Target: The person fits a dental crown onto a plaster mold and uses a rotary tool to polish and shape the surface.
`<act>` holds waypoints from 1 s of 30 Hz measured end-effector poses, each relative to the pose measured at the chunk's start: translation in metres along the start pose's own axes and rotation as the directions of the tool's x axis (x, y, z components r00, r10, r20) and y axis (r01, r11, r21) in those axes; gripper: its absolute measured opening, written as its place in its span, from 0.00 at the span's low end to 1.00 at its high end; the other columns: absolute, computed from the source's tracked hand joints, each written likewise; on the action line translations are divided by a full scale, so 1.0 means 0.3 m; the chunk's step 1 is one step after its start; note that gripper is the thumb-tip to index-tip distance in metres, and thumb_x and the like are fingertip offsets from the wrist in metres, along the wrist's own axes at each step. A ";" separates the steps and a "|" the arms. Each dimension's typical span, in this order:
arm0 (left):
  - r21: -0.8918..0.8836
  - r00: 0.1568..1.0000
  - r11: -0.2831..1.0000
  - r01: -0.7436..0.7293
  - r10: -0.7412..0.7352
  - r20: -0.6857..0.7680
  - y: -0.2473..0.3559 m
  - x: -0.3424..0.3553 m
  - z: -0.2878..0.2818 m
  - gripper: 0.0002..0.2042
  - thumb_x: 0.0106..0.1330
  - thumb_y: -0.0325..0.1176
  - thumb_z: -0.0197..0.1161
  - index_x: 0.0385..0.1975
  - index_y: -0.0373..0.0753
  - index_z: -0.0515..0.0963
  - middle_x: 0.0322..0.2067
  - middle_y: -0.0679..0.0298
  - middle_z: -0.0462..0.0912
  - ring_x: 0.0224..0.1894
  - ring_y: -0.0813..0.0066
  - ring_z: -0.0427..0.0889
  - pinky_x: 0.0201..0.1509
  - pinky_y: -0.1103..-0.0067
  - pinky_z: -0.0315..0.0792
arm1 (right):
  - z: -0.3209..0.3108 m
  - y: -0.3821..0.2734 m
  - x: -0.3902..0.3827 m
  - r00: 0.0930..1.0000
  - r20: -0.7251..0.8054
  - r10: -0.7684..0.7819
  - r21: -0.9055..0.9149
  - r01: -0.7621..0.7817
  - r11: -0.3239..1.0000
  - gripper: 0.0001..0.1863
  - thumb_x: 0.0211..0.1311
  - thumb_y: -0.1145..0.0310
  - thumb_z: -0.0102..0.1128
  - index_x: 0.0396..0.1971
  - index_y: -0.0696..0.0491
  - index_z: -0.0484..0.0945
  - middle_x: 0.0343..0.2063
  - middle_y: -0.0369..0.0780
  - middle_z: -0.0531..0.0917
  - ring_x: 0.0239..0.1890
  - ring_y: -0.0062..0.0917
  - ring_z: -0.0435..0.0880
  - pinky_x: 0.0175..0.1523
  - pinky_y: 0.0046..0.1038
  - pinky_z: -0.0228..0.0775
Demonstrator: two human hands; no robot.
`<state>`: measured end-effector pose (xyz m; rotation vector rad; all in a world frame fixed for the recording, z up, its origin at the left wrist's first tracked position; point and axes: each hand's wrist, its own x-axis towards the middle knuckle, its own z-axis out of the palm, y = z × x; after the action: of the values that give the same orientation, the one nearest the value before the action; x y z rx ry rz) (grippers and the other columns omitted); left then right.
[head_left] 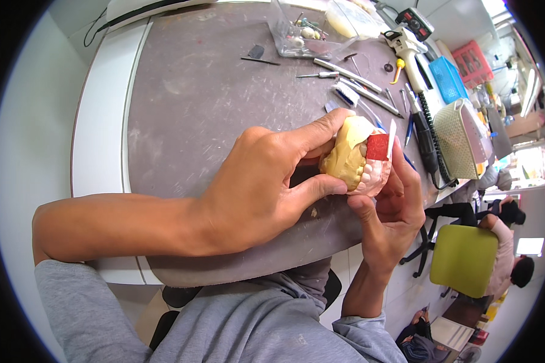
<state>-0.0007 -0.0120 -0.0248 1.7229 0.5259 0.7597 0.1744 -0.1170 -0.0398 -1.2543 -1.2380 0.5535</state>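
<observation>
A scuffed grey-brown mat (181, 121) is spread over the white counter (103, 121), its rounded near edge curved toward the lap. Slim tools (347, 75) and a cream basket (457, 133) are crowded along the right; beyond, a green chair (464, 260) is occupied. Above the mat's right part, a yellow-and-pink dental model (345, 158) is clasped by left grip (254, 181) and right grip (398, 212). Open room is offered leftward, beyond the left grip.
</observation>
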 end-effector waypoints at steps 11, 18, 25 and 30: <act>-0.112 0.998 0.993 0.039 -0.043 -0.036 0.012 0.013 0.008 0.32 0.62 0.25 0.69 0.66 0.27 0.64 0.52 0.51 0.81 0.54 0.67 0.81 0.61 0.72 0.75 | -0.007 -0.027 0.048 0.995 0.066 0.068 0.057 -0.072 0.996 0.40 0.53 0.74 0.75 0.66 0.62 0.66 0.59 0.48 0.76 0.58 0.30 0.79 0.63 0.31 0.71; -0.395 0.984 0.902 0.175 -0.178 0.029 0.048 0.052 -0.019 0.27 0.68 0.26 0.62 0.65 0.31 0.60 0.52 0.55 0.78 0.54 0.72 0.79 0.62 0.75 0.73 | -0.055 -0.084 0.105 0.997 -0.028 0.071 0.195 -0.064 0.979 0.36 0.59 0.77 0.68 0.66 0.65 0.62 0.56 0.49 0.78 0.54 0.29 0.81 0.60 0.28 0.73; -0.452 0.906 0.788 0.418 -0.394 0.153 0.107 0.045 -0.113 0.24 0.71 0.30 0.42 0.67 0.34 0.57 0.54 0.55 0.74 0.56 0.70 0.77 0.64 0.72 0.69 | -0.194 -0.139 0.180 0.998 0.047 -0.048 -0.440 0.064 0.896 0.30 0.50 0.68 0.71 0.56 0.57 0.76 0.50 0.45 0.82 0.48 0.29 0.83 0.56 0.30 0.73; -0.283 0.930 0.887 0.365 -0.360 0.072 0.086 0.003 -0.186 0.24 0.71 0.30 0.43 0.67 0.33 0.59 0.54 0.55 0.73 0.55 0.71 0.78 0.63 0.72 0.71 | -0.161 -0.148 0.184 0.944 0.322 -0.064 -0.773 0.302 0.557 0.30 0.39 0.68 0.71 0.51 0.51 0.81 0.46 0.41 0.81 0.46 0.36 0.79 0.53 0.36 0.68</act>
<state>-0.0411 0.0191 0.0096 1.3041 0.6669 0.5210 0.2225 -0.1015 0.0295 -1.8186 -1.9533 -0.0816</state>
